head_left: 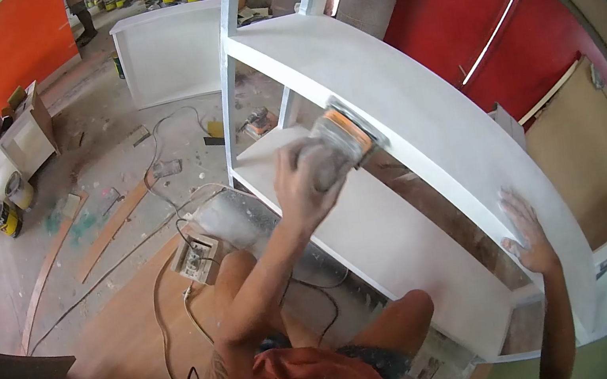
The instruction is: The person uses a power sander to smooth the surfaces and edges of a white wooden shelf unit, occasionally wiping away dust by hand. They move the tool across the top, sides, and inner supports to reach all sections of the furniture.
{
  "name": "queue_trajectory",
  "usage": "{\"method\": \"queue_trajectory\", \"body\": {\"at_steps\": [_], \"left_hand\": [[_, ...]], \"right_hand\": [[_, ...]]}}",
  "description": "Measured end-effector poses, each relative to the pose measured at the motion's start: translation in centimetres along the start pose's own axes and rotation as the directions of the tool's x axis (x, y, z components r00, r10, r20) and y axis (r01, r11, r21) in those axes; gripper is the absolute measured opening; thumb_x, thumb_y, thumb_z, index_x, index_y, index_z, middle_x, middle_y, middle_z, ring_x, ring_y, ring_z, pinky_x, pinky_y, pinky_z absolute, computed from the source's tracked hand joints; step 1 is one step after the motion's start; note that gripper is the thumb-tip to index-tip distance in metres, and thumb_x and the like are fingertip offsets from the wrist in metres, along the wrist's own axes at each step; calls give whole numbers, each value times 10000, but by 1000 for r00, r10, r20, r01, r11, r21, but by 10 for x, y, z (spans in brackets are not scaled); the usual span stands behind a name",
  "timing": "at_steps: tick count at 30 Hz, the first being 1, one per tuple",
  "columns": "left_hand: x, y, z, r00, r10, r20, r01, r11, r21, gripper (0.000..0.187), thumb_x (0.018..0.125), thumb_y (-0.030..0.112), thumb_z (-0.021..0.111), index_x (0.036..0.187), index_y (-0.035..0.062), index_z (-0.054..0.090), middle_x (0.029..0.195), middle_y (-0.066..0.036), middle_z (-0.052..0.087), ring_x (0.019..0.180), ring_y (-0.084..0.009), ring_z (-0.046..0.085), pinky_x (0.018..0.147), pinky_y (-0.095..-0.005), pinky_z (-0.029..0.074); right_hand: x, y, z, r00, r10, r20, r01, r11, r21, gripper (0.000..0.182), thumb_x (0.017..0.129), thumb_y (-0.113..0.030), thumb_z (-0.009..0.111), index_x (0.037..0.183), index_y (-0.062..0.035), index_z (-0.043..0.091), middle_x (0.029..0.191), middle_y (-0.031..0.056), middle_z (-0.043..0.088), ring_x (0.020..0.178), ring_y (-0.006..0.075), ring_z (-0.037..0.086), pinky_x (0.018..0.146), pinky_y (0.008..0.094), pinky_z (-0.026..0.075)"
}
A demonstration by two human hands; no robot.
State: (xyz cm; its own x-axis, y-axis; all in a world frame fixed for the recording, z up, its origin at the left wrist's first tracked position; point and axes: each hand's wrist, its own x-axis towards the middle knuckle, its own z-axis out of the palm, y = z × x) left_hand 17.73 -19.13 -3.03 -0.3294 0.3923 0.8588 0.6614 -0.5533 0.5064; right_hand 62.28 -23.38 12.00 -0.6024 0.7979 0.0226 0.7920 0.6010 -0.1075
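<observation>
My left hand (307, 177) is wrapped around a dusty electric sander (346, 134) with an orange band. The sander's flat pad presses against the front edge of a white shelf board (383, 88), toward its far end. On the same board, nearer to me, rests my right hand (527, 228), its fingers spread and holding nothing. The board is the upper shelf of a white-painted unit. Below it runs a lower white shelf (399, 234), close to my knees. The sander's cord is hard to follow behind my arm.
A power socket box (197, 259) with cables sits beside my knee. Another orange sander (258, 122) lies on the floor behind the unit's post. Wood strips (118, 230) and paint cans (6, 218) are to the left. A white panel (173, 56) stands ahead.
</observation>
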Motion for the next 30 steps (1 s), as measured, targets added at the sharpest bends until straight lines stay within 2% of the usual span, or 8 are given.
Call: {"method": "queue_trajectory", "body": {"at_steps": [3,8,11,13,18,21,27,30], "left_hand": [[2,5,3,1000,-17,-20,17,999,-33,465,688,143,942,1086,68,713,1192,-167,636,1112,-382,629,927,-466,545],[23,-29,-6,993,-99,-64,98,995,-13,538,725,78,927,1168,35,625,1210,-171,587,1148,-349,610,996,-449,518],[20,-33,-6,992,-111,-68,111,994,-3,541,726,76,927,1174,37,626,1215,-166,588,1151,-340,606,996,-442,517],[15,-19,-4,994,-87,-65,87,996,-8,526,721,89,933,1156,44,640,1203,-155,595,1137,-336,609,978,-440,519],[9,19,0,1000,0,6,0,1000,18,499,696,142,960,1098,74,673,1167,-138,617,1121,-329,611,938,-453,527],[17,7,-1,1000,30,8,-30,1000,7,490,717,133,948,1111,71,663,1168,-143,615,1114,-327,609,933,-451,528],[27,-22,-7,983,-173,-66,175,985,15,519,724,100,933,1147,59,635,1201,-156,587,1120,-338,601,941,-437,523],[8,-9,-3,992,-115,-57,117,993,24,533,709,95,937,1148,64,636,1188,-158,595,1118,-337,602,931,-435,525]], "right_hand": [[2,-1,-3,1000,-10,4,10,1000,-8,690,1002,-351,624,1573,-19,428,1677,178,371,1575,395,282,1281,523,200],[3,-7,-5,999,26,22,-26,1000,-2,696,997,-356,615,1576,-20,424,1676,176,373,1574,397,282,1280,527,201],[3,-6,-3,999,25,35,-24,1000,-15,707,978,-337,625,1577,-21,423,1678,170,374,1575,394,281,1282,524,200],[4,-3,-3,1000,-5,9,5,1000,-3,710,951,-285,651,1574,-26,431,1677,166,378,1575,391,281,1283,522,199],[0,-6,-4,1000,-9,-3,9,1000,-6,696,951,-278,657,1564,-25,447,1668,169,391,1571,393,288,1281,527,199],[2,-8,-5,1000,4,-6,-4,1000,13,679,963,-299,646,1552,-18,458,1664,172,396,1568,396,293,1279,526,203],[2,-2,-2,1000,-21,-21,21,999,29,663,960,-293,651,1536,-15,475,1661,174,399,1562,396,302,1276,521,209],[3,-6,-3,1000,-15,-21,16,1000,23,671,951,-291,660,1535,-17,478,1662,171,400,1562,393,302,1277,520,209]]}}
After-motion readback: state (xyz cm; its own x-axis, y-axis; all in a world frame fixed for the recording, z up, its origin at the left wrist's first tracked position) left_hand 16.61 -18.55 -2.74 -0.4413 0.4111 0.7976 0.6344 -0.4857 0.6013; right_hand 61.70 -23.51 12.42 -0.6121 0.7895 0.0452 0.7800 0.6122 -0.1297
